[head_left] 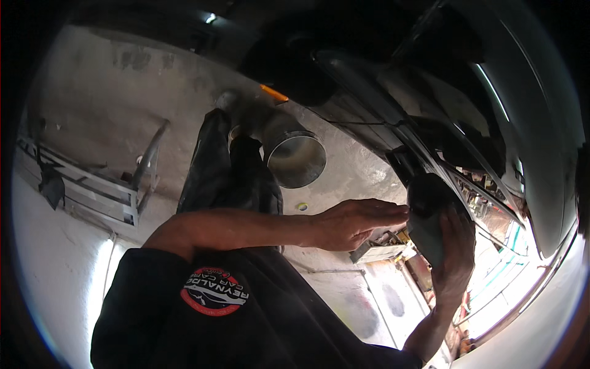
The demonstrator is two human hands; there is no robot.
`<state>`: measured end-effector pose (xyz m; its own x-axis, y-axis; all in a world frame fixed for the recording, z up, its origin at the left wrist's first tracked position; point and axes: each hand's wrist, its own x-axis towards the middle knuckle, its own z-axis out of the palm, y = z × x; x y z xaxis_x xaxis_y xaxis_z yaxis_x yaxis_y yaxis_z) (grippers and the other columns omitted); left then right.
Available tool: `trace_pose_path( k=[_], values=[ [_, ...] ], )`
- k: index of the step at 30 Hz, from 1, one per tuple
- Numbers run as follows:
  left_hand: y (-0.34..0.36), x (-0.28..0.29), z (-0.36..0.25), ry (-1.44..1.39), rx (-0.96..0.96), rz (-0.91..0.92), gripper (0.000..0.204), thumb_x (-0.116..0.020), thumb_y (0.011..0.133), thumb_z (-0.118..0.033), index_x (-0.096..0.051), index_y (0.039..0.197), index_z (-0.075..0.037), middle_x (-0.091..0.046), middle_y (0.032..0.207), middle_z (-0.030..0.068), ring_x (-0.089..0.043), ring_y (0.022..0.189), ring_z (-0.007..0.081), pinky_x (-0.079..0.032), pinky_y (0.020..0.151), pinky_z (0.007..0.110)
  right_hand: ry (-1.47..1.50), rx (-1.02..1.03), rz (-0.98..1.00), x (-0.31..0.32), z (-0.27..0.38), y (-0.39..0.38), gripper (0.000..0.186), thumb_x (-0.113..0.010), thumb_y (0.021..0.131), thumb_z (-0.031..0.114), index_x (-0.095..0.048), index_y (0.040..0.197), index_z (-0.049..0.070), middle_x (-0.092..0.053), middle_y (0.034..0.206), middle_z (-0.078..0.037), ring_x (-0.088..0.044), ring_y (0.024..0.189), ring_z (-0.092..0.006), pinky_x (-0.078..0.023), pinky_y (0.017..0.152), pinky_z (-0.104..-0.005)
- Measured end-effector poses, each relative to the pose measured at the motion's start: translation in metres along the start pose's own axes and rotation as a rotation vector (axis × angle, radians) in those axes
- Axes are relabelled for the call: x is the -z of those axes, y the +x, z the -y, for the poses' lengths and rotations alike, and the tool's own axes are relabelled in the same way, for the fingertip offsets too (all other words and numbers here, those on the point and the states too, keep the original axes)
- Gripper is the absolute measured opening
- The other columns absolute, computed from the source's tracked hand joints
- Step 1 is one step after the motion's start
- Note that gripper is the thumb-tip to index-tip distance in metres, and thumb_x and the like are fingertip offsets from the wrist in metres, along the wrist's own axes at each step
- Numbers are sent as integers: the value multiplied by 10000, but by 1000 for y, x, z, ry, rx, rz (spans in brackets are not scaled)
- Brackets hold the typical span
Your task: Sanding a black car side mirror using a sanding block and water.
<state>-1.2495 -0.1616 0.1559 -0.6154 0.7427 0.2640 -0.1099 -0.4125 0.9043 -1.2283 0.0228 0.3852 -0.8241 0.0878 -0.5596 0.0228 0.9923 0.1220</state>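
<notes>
A dark car side mirror (425,195) juts from the side of a dark car (362,80); its lower part shows grey. Over its lower right side lies my right hand (456,243), with the fingers closed along the housing. From the left, my left hand (356,222) reaches across my body with its fingers stretched out flat. Its fingertips meet the mirror's left edge, and nothing shows in its grasp. What lies under the right palm is hidden.
A round open bucket (296,158) stands on the floor beside my legs (230,178). Near it lies a small yellow roll (302,206). To the left is a grey metal frame (92,187) by the wall. Past the mirror sits a box (376,251) with items.
</notes>
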Motion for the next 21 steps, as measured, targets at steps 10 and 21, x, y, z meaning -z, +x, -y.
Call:
trace_pose_path(
  k=[10,21],
  values=[
    [-34,57,-26,-102,203,18,194,-806,908,-70,-742,1078,-4,-753,1127,141,-729,1020,295,-570,892,402,711,-460,-413,-83,125,-20,368,-554,1060,183,-702,1291,-62,-757,1163,-239,-746,1097,-312,-573,960,-405],
    [-58,51,-38,509,-125,181,1016,-925,781,-331,-379,1599,-78,-417,1622,255,-427,1487,491,-433,1185,582,1618,-727,-328,-119,174,1,317,-577,1098,130,-634,1369,-24,-740,1192,-68,-642,1146,-134,-517,990,-312]
  ],
)
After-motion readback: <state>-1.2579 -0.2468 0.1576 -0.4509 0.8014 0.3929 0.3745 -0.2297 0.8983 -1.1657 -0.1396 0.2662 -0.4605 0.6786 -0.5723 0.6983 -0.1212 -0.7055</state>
